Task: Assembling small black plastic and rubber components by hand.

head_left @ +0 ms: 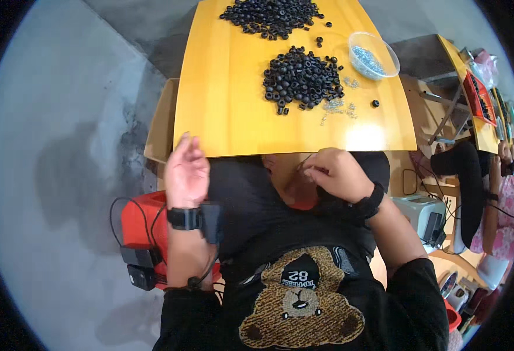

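Start with the right hand (340, 175), just off the near edge of the yellow table (227, 99): curled, thumb and forefinger drawn together. Cannot tell whether pinching anything. Next, see the left hand (188, 171), at the near left corner: palm up, fingers loosely spread, apparently holding nothing. Farther out, find the nearer heap of black knobs (301, 79), with silvery screws (334, 106), judging by shape, strewn at its near right side. Note similar pieces in the clear plastic bowl (395, 57). Probably best to pick knobs singly from the heap's edge and work above the tabletop, catching drops.
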Demonstrator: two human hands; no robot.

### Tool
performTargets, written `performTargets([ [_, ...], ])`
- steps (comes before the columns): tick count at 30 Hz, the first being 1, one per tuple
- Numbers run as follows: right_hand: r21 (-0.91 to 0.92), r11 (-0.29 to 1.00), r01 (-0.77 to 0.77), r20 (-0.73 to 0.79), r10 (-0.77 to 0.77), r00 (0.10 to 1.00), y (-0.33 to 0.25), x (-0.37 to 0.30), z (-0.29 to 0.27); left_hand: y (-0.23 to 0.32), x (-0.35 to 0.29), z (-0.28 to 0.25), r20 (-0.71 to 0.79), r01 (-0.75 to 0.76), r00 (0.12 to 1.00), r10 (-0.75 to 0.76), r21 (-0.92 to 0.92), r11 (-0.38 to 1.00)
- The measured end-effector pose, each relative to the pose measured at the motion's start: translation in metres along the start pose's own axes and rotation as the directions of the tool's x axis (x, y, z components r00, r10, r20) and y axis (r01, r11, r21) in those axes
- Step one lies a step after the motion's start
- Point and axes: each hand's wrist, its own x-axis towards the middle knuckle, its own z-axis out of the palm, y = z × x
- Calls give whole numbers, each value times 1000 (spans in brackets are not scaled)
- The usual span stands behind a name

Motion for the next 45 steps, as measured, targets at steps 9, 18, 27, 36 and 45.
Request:
performTargets([
  [9,-202,968,-148,-174,113,978,-3,51,-13,-74,-2,29,-15,204,978,-206,210,956],
  [18,-534,845,14,-264,-182,947,21,108,-4,-81,1,24,-68,309,951,-302,165,937],
  [27,-556,829,67,-180,-198,964,22,116,-3,-76,3,25,-49,337,941,-334,147,930],
  [36,-529,849,17,-201,-144,969,22,114,-1,-78,4,21,-33,341,940,-340,141,929],
  [45,-490,872,7,-236,-140,962,14,107,-7,-84,-2,22,21,312,946,-323,203,928],
])
